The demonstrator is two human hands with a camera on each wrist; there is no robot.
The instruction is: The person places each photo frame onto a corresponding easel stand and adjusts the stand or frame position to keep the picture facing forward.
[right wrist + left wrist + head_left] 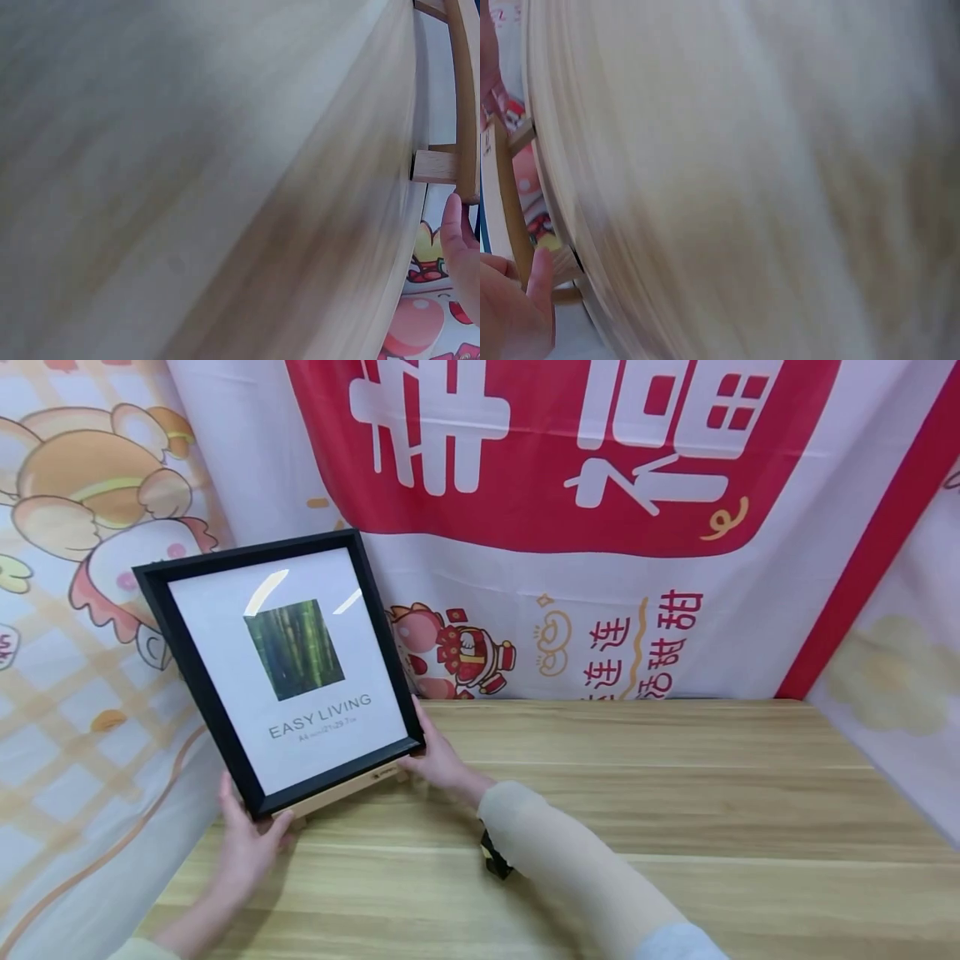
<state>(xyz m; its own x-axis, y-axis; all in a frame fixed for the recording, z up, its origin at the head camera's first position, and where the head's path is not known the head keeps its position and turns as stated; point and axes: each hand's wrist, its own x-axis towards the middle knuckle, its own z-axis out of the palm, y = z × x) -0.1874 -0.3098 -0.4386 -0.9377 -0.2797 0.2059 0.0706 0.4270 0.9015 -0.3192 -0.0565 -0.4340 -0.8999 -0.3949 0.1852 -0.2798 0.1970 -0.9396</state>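
Observation:
A black picture frame (281,672) with a bamboo print and the words EASY LIVING leans back on a small wooden easel (345,792) at the left of the table. My left hand (247,847) grips its lower left corner, thumb at the easel's ledge. At the lower right corner my right hand (442,760) holds on, fingers up along the side. In the left wrist view, the left thumb lies against the wooden ledge (514,217). The right wrist view shows the right hand (463,262) at the ledge's end, beside a short easel foot (435,166). The easel's back is hidden.
The wood-grain table (675,810) runs to a printed cloth (525,568) hanging at the back. Another patterned cloth (90,710) hangs close on the left. A small black object (495,857) shows under the right forearm.

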